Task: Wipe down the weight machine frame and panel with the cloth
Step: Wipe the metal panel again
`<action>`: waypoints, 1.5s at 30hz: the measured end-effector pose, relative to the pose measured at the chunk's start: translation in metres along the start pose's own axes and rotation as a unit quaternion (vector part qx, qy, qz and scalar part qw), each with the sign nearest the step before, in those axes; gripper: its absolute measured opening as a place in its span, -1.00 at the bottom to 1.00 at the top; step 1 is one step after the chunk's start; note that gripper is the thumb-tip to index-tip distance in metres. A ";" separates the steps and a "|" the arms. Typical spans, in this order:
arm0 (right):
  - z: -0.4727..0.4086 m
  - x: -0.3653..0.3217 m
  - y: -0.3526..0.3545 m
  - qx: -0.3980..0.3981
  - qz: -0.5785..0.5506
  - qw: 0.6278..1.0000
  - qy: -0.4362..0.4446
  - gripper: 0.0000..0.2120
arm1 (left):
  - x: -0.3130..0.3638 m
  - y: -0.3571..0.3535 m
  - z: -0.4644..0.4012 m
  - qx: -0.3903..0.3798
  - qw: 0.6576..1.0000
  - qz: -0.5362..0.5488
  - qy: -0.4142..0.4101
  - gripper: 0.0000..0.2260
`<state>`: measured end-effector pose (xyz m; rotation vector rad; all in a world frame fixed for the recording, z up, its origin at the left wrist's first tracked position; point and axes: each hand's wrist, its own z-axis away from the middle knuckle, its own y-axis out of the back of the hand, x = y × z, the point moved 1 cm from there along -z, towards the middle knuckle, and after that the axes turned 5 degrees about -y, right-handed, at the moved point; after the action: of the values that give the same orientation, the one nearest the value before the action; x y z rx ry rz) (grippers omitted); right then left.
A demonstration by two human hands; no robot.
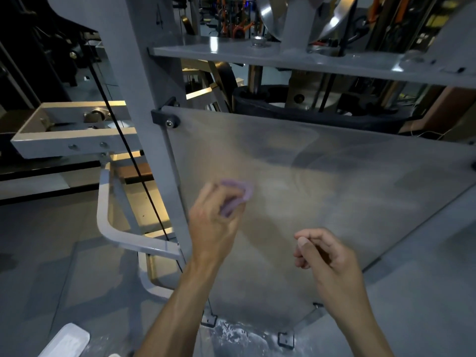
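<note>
1. Left hand (215, 217) pressed against the frosted panel (322, 181), fingers curled round a bunched lilac cloth (235, 194); blurred.
2. Cloth on the panel's lower-left area, just right of the grey upright frame post (152, 99), touching the panel surface.
3. Right hand (327, 256) low in front of the panel, right of the cloth and well apart from it, fingers loosely curled, thumb tip against the forefinger, holding nothing visible.
4. Panel tilted, fixed at its upper-left corner by a black bracket (164, 115) on the post; small black clips along its bottom edge.
5. Above the panel, a grey horizontal plate (283, 57) of the frame with a shiny pulley guard (270, 16) on top.
6. Left of the post, a black cable (123, 140) slanting down past a pale bracket arm (72, 130) and a bent grey tube (123, 235).
7. Below the panel, grey floor (77, 279) with whitish smears near the clips.
</note>
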<state>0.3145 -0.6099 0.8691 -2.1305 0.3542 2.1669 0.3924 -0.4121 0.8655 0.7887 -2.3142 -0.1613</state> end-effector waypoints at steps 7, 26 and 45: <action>0.002 -0.002 0.011 0.010 0.003 1.000 0.008 -0.84 | 0.005 -0.009 0.006 -0.076 0.997 0.020 0.002 -0.86; 0.001 -0.007 0.024 0.051 -0.010 0.998 0.022 -0.83 | 0.060 -0.004 -0.078 0.078 0.988 -0.016 -0.135 -0.90; -0.033 -0.074 0.067 0.235 0.323 0.825 0.399 -0.51 | 0.036 -0.061 0.018 -0.147 0.977 -0.017 -0.153 -0.92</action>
<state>0.3339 -0.6740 0.9499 -2.6764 1.6626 0.9659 0.3898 -0.4836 0.8525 0.6885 -2.4809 -0.6662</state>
